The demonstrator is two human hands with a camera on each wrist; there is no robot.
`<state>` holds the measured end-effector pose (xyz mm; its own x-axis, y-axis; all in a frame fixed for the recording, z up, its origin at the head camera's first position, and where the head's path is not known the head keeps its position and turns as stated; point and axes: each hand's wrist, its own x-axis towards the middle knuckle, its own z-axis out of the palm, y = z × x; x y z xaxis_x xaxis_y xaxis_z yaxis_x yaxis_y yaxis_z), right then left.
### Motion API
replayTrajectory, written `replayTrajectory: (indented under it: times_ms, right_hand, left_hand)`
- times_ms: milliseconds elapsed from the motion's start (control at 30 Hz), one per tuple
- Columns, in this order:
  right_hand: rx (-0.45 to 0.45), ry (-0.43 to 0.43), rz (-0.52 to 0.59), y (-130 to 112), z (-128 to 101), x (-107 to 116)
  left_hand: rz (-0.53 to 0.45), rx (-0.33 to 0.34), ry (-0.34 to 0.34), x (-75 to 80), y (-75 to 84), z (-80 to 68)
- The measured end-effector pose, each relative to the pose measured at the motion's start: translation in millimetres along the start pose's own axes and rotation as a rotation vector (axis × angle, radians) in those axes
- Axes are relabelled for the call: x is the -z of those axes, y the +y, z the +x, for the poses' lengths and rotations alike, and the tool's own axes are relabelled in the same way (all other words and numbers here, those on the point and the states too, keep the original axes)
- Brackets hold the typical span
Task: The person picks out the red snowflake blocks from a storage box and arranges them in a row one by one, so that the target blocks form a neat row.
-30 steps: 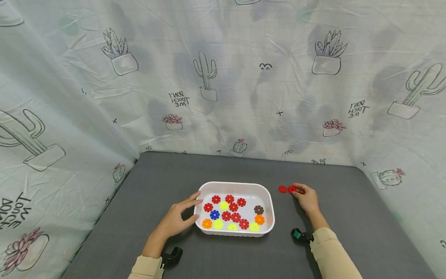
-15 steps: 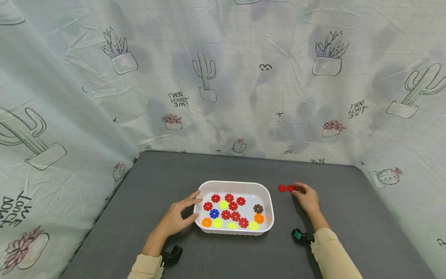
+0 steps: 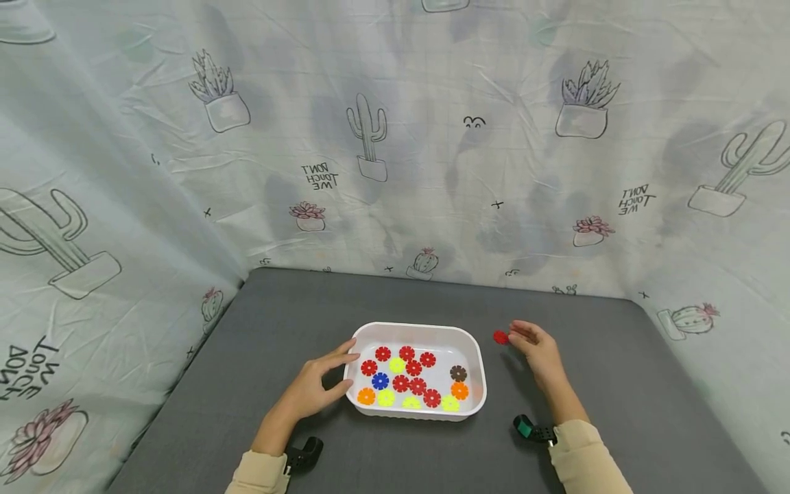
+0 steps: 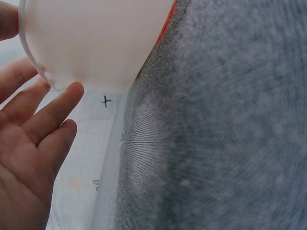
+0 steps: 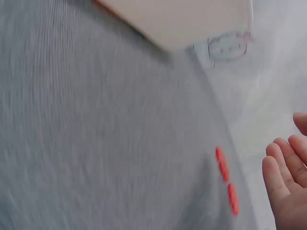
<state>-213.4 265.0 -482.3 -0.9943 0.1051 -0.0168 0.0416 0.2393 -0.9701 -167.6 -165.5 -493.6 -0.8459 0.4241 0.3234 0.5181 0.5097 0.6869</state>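
A white tray [image 3: 415, 325] holds several flower-shaped discs in red [image 3: 401, 382], yellow, orange, blue and brown. My left hand [image 3: 341, 372] rests against the tray's left end with straight fingers [image 4: 53, 112] touching its wall [image 4: 96, 43]. My right hand [image 3: 522, 337] hovers just right of the tray, fingers relaxed and holding nothing. A red disc [image 3: 500, 337] lies on the grey table beside its fingertips. The right wrist view shows two red discs [image 5: 221, 163] [image 5: 233, 199] side by side on the table, a small gap left of my straight fingers [image 5: 283, 177].
The grey table top [image 3: 296, 309] is walled by a cactus-print cloth [image 3: 395, 137] at the back and on both sides. The tray's underside [image 5: 182, 19] shows at the top of the right wrist view. Black wrist cameras [image 3: 305, 453] [image 3: 531, 431] sit at both cuffs.
My right hand has lifted its fingers off the second red disc and drawn slightly back, leaving both discs on the table. The left hand has stayed at the tray.
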Motion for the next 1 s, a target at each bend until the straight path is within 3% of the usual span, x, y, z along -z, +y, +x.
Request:
replayTrajectory:
  times_ms: [333, 633, 833, 1000]
  right_hand:
    - [0.184, -0.106, 0.072, -20.7, -19.7, -26.8]
    - [0.206, -0.228, 0.132, -35.3, -32.8, -51.5]
    - [0.271, -0.299, 0.127, -42.1, -36.3, -61.9]
    - [0.282, -0.368, 0.146, -42.3, -34.2, -71.4]
  left_hand:
    - [0.032, -0.021, -0.003, -1.9, 0.2, -2.4]
    - [0.023, -0.026, 0.007, -1.8, 4.8, -2.4]
    - [0.017, -0.014, 0.003, -3.7, 4.6, -1.3]
    - [0.031, -0.025, 0.007, -6.0, -1.7, -3.0]
